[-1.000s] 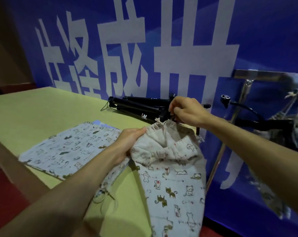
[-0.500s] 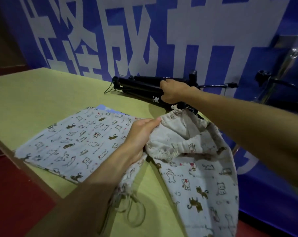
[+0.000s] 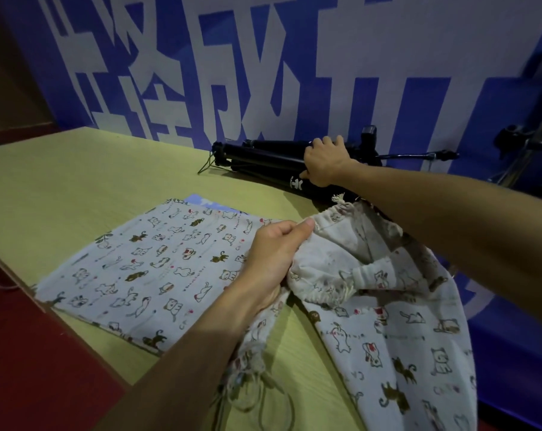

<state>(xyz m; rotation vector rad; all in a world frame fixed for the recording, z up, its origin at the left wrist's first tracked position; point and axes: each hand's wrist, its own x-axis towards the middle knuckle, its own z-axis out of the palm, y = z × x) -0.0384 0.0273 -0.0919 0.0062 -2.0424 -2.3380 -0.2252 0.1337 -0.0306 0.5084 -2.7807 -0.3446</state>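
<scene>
A cat-print drawstring bag [image 3: 388,321] lies over the right end of the yellow-green table [image 3: 61,188], its lower part hanging off the edge. My left hand [image 3: 273,259] grips the bag's mouth at its left rim. A folded black tripod [image 3: 263,160] lies at the back of the table against the wall. My right hand [image 3: 325,160] is wrapped around the tripod's legs near its head end.
A second cat-print cloth [image 3: 151,269] lies flat on the table left of my left hand, with a blue sheet [image 3: 201,201] peeking out behind it. The blue banner wall [image 3: 263,73] rises directly behind the table. Red floor [image 3: 30,353] lies below the front edge.
My right hand let go of the bag's far rim and reached back to the tripod, closing around it. My left hand keeps its hold on the bag's mouth.
</scene>
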